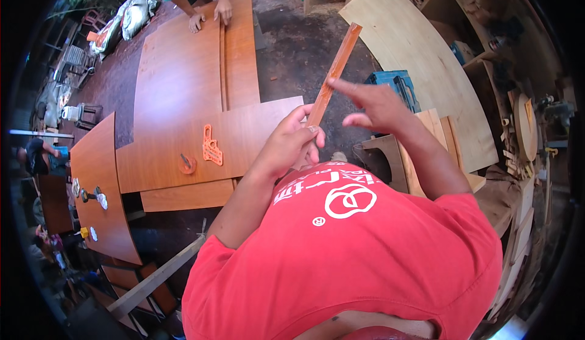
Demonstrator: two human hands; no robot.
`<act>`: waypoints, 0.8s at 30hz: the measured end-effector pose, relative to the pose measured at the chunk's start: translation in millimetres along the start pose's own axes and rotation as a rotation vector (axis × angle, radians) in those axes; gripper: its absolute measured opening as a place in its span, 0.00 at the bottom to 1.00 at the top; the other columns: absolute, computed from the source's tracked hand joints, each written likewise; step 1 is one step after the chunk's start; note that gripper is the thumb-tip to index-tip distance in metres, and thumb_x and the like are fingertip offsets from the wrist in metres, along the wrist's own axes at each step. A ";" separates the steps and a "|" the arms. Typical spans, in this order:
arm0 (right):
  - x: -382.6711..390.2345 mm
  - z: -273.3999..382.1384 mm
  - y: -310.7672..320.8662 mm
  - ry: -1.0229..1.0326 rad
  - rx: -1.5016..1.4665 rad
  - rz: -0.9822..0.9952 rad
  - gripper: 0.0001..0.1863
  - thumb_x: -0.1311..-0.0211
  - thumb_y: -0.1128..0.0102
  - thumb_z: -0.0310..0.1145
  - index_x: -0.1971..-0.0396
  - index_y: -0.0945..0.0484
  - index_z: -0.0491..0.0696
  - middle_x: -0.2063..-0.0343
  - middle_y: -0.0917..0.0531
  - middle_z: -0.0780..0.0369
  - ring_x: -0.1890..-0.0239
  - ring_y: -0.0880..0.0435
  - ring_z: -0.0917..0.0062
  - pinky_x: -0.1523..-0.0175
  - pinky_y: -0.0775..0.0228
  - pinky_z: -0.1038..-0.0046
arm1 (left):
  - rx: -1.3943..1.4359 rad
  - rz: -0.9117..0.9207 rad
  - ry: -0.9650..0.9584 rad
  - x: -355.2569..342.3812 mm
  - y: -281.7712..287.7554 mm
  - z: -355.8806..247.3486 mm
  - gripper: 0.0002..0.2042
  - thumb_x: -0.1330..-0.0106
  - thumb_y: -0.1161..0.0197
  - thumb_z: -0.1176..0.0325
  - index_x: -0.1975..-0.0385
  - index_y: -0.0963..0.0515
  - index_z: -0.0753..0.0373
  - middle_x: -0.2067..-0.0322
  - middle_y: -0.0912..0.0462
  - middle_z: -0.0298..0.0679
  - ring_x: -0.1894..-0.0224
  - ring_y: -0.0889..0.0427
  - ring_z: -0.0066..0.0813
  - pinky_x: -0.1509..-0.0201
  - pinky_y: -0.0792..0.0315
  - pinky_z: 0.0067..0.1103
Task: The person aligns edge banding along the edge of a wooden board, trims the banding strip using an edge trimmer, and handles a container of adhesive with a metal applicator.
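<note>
My left hand is closed around the lower end of a narrow reddish-brown wooden strip, which slants up and away to the right. The index finger of my right hand is stretched out against the strip's middle; its thumb stands apart, and the hand grips nothing. Left of my left hand lies a brown wood panel. On it rest a flat orange tool with slots and holes and a round orange piece with a dark upright part.
Another person's hands press on a larger brown panel beyond. A curved brown board with small items stands at left. A blue case, a long pale board and wooden shelving stand at right.
</note>
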State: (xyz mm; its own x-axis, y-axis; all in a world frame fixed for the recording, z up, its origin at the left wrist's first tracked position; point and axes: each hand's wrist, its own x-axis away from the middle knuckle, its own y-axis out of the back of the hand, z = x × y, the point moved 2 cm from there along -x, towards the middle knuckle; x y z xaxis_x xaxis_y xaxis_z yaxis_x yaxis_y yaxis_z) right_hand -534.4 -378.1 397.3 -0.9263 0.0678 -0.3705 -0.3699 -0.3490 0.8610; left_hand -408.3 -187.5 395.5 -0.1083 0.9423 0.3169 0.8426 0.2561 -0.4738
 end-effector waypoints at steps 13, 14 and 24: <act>-5.8 9.5 26.5 -0.139 -0.533 0.213 0.52 0.56 0.45 0.75 0.33 0.40 0.57 0.81 0.25 0.61 0.79 0.23 0.72 0.71 0.32 0.70 | 0.011 -0.017 -0.080 3.6 -7.2 -8.9 0.20 0.30 0.54 0.73 0.39 0.42 0.64 0.74 0.24 0.38 0.85 0.28 0.18 0.80 0.33 0.13; -8.3 10.7 28.7 -0.137 -0.531 0.211 0.52 0.56 0.45 0.75 0.33 0.40 0.57 0.81 0.25 0.61 0.79 0.23 0.72 0.71 0.32 0.70 | -0.004 -0.028 -0.090 4.7 -7.7 -9.8 0.21 0.30 0.54 0.73 0.38 0.43 0.64 0.74 0.25 0.38 0.85 0.28 0.18 0.81 0.34 0.13; -15.6 12.1 21.3 -0.176 -0.600 0.187 0.66 0.64 0.47 0.81 0.29 0.52 0.51 0.82 0.28 0.66 0.81 0.30 0.83 0.73 0.38 0.79 | -0.050 0.012 -0.149 11.1 -24.4 -23.2 0.24 0.29 0.54 0.73 0.33 0.47 0.65 0.73 0.24 0.38 0.84 0.28 0.17 0.81 0.35 0.12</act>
State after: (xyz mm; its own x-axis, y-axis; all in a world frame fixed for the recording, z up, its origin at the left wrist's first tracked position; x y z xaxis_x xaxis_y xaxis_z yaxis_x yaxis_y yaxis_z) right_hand -528.7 -375.3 425.7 -0.9879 0.0892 -0.1266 -0.1442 -0.8275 0.5426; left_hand -417.8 -188.3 429.6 -0.1722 0.9677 0.1843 0.8693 0.2373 -0.4336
